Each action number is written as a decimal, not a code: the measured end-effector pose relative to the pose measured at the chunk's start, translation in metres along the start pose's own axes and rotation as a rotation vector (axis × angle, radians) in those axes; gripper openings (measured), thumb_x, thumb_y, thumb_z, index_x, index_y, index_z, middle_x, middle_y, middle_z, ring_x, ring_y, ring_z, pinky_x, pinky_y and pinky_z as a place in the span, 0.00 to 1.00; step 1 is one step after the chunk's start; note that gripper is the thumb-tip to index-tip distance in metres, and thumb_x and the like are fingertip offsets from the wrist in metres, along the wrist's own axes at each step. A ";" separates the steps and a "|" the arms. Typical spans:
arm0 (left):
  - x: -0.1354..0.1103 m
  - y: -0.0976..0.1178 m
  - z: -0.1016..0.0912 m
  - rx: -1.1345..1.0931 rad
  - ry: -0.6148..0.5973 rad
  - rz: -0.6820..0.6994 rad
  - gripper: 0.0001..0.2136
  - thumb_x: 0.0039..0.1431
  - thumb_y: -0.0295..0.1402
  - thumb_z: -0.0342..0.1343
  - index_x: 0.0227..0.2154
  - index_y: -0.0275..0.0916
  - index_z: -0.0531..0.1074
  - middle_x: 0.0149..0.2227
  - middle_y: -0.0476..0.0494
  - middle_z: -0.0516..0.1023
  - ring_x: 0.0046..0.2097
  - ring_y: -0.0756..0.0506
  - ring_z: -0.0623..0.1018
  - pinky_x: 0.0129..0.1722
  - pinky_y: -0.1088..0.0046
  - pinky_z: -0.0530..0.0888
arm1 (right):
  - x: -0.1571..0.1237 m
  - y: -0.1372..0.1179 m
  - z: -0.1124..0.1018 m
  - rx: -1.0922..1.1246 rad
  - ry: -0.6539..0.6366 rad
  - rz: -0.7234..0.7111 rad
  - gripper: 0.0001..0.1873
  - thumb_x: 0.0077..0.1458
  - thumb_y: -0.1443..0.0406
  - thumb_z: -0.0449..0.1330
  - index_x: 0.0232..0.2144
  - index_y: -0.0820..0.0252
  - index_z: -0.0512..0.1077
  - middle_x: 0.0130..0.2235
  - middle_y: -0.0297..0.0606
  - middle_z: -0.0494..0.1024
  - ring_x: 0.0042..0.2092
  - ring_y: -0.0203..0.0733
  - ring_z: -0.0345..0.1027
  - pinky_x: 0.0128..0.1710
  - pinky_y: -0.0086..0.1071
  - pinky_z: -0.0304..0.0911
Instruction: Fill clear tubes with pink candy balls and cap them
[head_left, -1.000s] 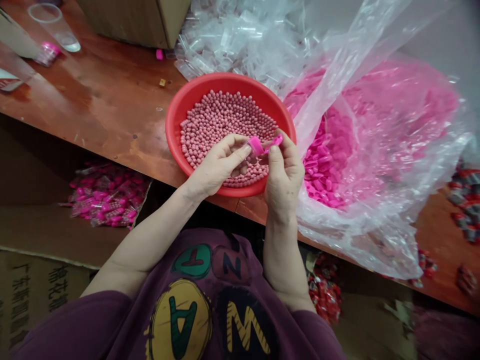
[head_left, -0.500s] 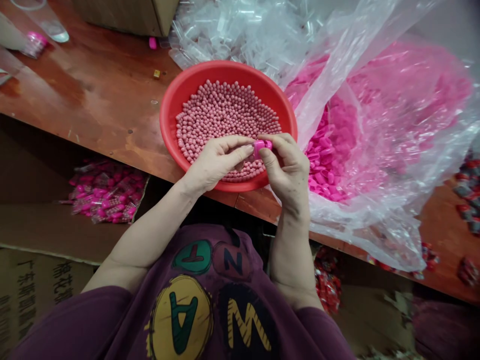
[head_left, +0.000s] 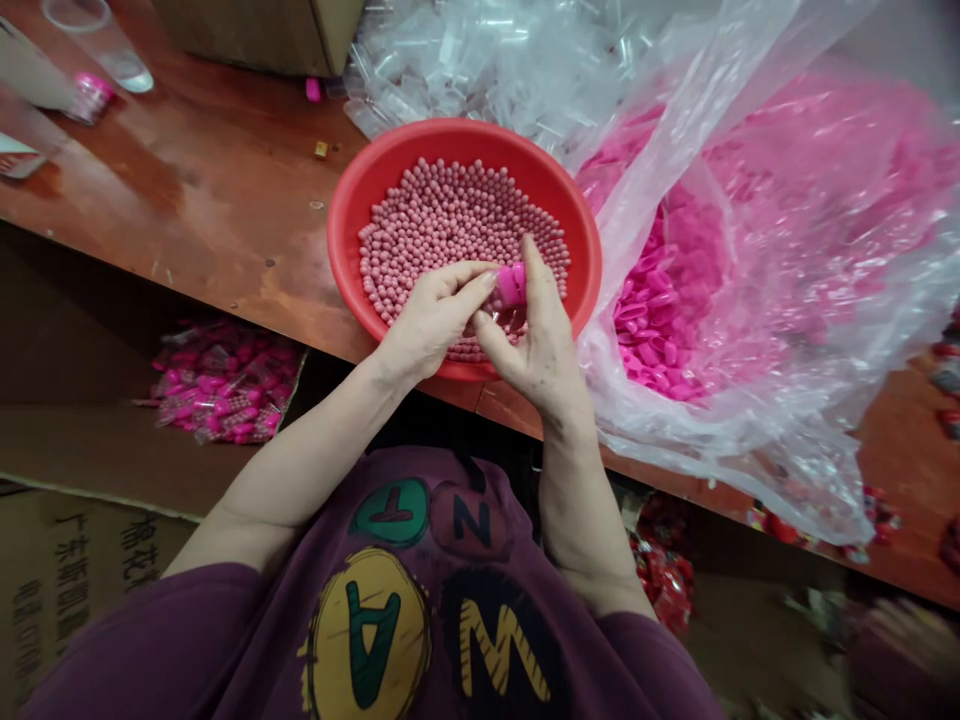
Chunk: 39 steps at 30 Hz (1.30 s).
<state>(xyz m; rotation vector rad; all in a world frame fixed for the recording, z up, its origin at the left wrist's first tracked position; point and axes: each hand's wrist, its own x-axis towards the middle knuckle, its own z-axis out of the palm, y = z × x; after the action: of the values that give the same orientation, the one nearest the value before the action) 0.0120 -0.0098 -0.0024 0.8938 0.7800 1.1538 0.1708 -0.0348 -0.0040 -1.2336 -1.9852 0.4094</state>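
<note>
A red plastic bowl (head_left: 352, 215) full of small pink balls (head_left: 442, 215) sits at the near edge of a brown wooden table (head_left: 217, 190). Over its near side both my hands meet. My left hand (head_left: 431, 320) is closed, pinching a small pink plastic cap (head_left: 511, 285) between thumb and fingers. My right hand (head_left: 536, 335) presses against the same cap from the right, with its fingers stretched up along it.
A big clear plastic bag (head_left: 757, 330) of pink caps (head_left: 664, 300) lies right of the bowl. Clear plastic pieces (head_left: 480, 60) are heaped behind it, beside a cardboard box (head_left: 262, 35). Filled pink packets (head_left: 217, 385) lie in a box below the table.
My right hand has turned from a curled pinch on the pink cap to straighter fingers pressed against it. The cap's open flap from a second ago no longer shows. The view has shifted slightly.
</note>
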 end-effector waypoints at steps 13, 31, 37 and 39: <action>-0.004 0.004 -0.001 0.054 0.023 0.049 0.03 0.68 0.30 0.69 0.42 0.38 0.85 0.40 0.45 0.86 0.36 0.50 0.80 0.36 0.77 0.78 | 0.005 0.003 -0.008 0.247 0.230 0.185 0.16 0.75 0.51 0.62 0.55 0.46 0.85 0.50 0.37 0.87 0.52 0.47 0.82 0.61 0.49 0.80; 0.004 0.007 0.005 0.009 0.108 0.013 0.08 0.68 0.17 0.62 0.43 0.36 0.81 0.39 0.48 0.84 0.39 0.52 0.80 0.43 0.79 0.77 | 0.025 0.005 0.006 -0.234 -0.041 0.050 0.33 0.58 0.62 0.71 0.63 0.61 0.69 0.56 0.55 0.75 0.61 0.71 0.73 0.65 0.69 0.73; 0.004 0.008 0.009 -0.008 0.164 -0.088 0.10 0.67 0.15 0.62 0.38 0.36 0.79 0.29 0.53 0.80 0.30 0.54 0.76 0.32 0.80 0.74 | 0.023 0.010 0.011 -0.304 -0.016 -0.003 0.25 0.56 0.60 0.69 0.55 0.57 0.71 0.49 0.49 0.76 0.52 0.62 0.74 0.57 0.59 0.76; 0.004 0.010 0.010 -0.013 0.182 -0.122 0.10 0.68 0.15 0.62 0.37 0.37 0.78 0.27 0.54 0.78 0.27 0.54 0.75 0.29 0.79 0.73 | 0.022 0.012 0.014 -0.301 -0.008 -0.012 0.25 0.57 0.57 0.69 0.54 0.56 0.71 0.49 0.49 0.76 0.51 0.62 0.74 0.56 0.59 0.76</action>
<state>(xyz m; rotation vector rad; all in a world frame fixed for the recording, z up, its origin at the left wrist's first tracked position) 0.0180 -0.0066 0.0106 0.7272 0.9609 1.1408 0.1624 -0.0088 -0.0109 -1.4030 -2.1140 0.1102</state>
